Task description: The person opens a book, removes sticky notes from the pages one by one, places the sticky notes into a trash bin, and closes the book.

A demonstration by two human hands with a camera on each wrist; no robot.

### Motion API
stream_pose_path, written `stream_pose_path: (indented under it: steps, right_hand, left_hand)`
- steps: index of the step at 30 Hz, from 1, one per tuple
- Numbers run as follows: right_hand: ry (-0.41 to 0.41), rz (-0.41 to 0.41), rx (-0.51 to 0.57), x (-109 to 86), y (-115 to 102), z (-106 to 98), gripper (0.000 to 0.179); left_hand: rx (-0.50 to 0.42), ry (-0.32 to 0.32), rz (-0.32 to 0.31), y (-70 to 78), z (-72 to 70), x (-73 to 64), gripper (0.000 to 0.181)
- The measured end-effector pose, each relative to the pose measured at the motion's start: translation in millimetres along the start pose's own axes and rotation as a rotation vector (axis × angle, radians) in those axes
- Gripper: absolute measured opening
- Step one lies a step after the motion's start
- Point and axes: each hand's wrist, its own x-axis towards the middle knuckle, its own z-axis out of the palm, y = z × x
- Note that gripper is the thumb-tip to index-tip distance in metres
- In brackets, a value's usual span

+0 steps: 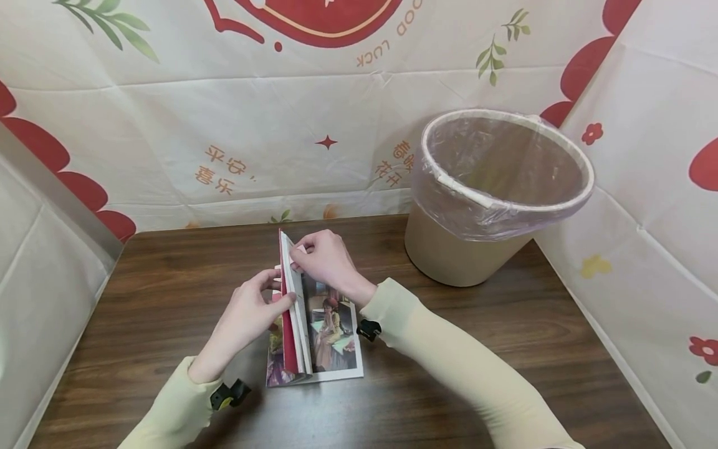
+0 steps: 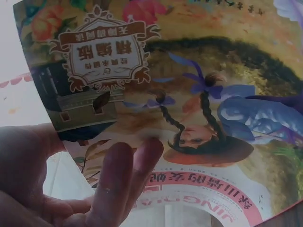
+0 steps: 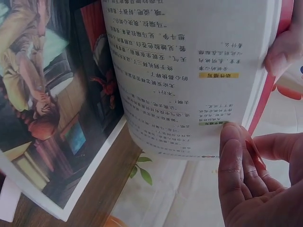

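Observation:
An illustrated paperback book [image 1: 333, 340] lies partly open on the table, its leaves and red inner cover standing up. My left hand [image 1: 249, 308] grips these raised leaves near the middle, thumb on the page side. In the left wrist view, the fingers touch the colourful front cover [image 2: 203, 142], which pictures a figure with braids. My right hand [image 1: 328, 255] pinches the far top corner of the raised pages. The right wrist view shows printed text [image 3: 165, 85] and a small reddish piece [image 3: 255, 153] between thumb and fingers; its kind is unclear.
A brown waste bin [image 1: 465, 255] with a clear plastic liner stands at the back right of the dark wooden table [image 1: 168, 293]. A white printed cloth [image 1: 314, 168] hangs behind the table, and white cloth also lines both sides.

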Motion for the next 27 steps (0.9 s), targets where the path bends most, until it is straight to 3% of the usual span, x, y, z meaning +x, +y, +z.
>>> stream_pose_path:
  steps: [5,11,19,27]
  right_hand:
    - [-0.002,-0.001,-0.007,0.9,0.5,1.6,0.021]
    - [-0.004,-0.001,-0.009,1.1,0.2,3.6,0.021]
    - [-0.014,0.02,0.072,-0.9,-1.9,6.1,0.021]
    - [-0.003,0.027,0.054,-1.3,-2.2,6.4,0.021]
  left_hand:
    - [0.08,0.05,0.017,1.0,3.8,0.8,0.057]
    - [0.149,0.077,-0.013,1.1,9.3,4.0,0.056]
    - [0.112,0.08,-0.004,3.0,11.3,3.3,0.058]
    - [0.061,0.068,0.001,3.2,12.8,3.9,0.065]
